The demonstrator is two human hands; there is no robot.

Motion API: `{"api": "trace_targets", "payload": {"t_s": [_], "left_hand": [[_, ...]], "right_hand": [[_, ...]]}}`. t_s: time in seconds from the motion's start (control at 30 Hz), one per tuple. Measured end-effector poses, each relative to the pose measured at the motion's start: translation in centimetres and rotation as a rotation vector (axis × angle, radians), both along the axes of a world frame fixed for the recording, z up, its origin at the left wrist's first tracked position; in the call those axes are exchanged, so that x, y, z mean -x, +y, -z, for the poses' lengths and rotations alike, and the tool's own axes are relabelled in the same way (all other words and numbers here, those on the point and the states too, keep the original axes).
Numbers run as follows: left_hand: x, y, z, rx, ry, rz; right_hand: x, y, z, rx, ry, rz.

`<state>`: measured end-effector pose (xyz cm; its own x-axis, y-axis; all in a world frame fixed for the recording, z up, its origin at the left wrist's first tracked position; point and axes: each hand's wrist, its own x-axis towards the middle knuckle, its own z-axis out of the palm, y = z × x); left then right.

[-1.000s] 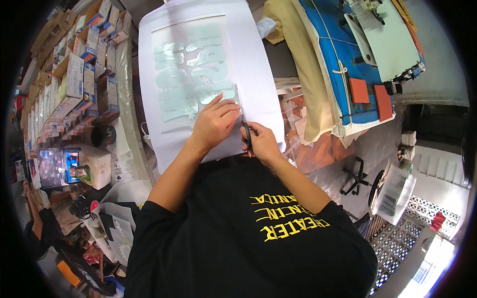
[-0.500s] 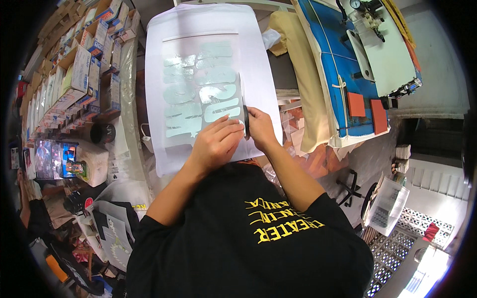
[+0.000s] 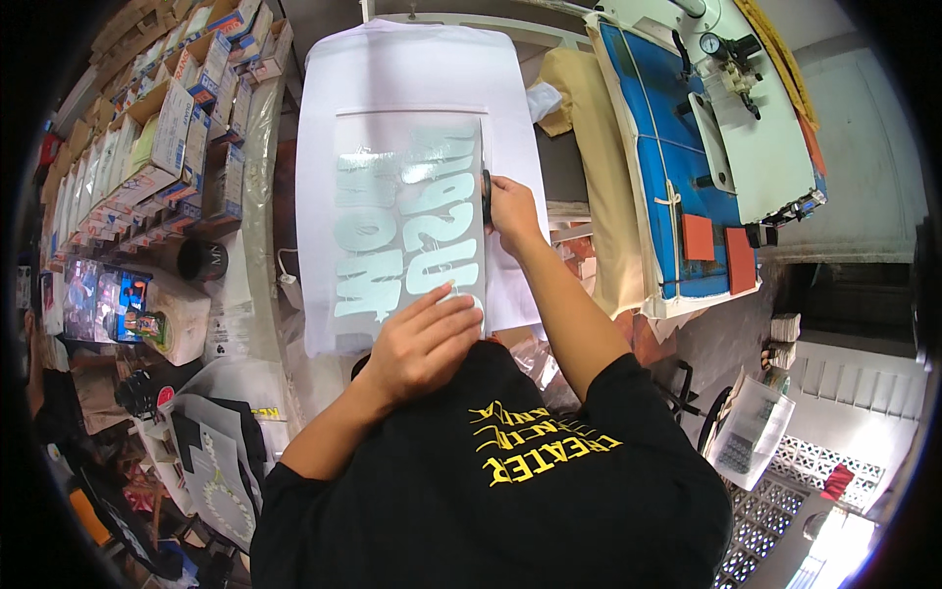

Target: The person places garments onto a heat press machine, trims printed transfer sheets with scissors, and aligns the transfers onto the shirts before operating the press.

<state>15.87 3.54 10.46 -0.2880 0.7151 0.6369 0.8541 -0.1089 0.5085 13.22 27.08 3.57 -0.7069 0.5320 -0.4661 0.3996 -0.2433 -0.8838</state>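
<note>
A glossy translucent film sheet [image 3: 410,275] with large pale mint letters lies on a white cloth-covered board [image 3: 321,196]. My left hand [image 3: 424,344] rests on the sheet's near right part, fingers stretched out flat and the thumb mostly hidden. By the sheet's right edge, farther from me, my right hand [image 3: 512,208] is closed around the black handle of scissors [image 3: 487,196]. Their blades cannot be made out against the film. The sheet's near edge reaches close to my black shirt.
Left of the board stand shelves of open cardboard boxes [image 3: 162,133] and a dark cylinder [image 3: 202,259]. To the right are a beige cloth [image 3: 589,187] and a press-like machine with a blue bed [image 3: 643,118], two orange-red pads [image 3: 698,238] on it. Farther right stands a clear plastic bin [image 3: 756,432].
The lettered sheet has slid toward me, with my left hand moving nearer on it. My right hand, with the scissors, has moved away from me along the sheet's right edge.
</note>
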Motion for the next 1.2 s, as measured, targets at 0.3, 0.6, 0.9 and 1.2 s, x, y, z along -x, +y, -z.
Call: {"api": "trace_targets", "payload": {"t_s": [0.3,0.6,0.9,1.2], "left_hand": [[0.8,-0.7,4.4,0.647,-0.193,-0.545],[16.2,-4.5,9.5,0.471,-0.010,-0.464],[11.3,2.5,8.3,0.329,-0.002,-0.143],[8.3,5.6,9.5,0.294,-0.056,-0.132]], "right_hand": [[-0.9,0.9,0.0,-0.030,-0.033,0.012],[-17.7,1.2,-0.8,0.245,-0.078,-0.340],[-17.0,-7.0,0.9,0.364,-0.032,-0.189],[-15.0,-7.6,1.0,0.288,-0.049,-0.130]]}}
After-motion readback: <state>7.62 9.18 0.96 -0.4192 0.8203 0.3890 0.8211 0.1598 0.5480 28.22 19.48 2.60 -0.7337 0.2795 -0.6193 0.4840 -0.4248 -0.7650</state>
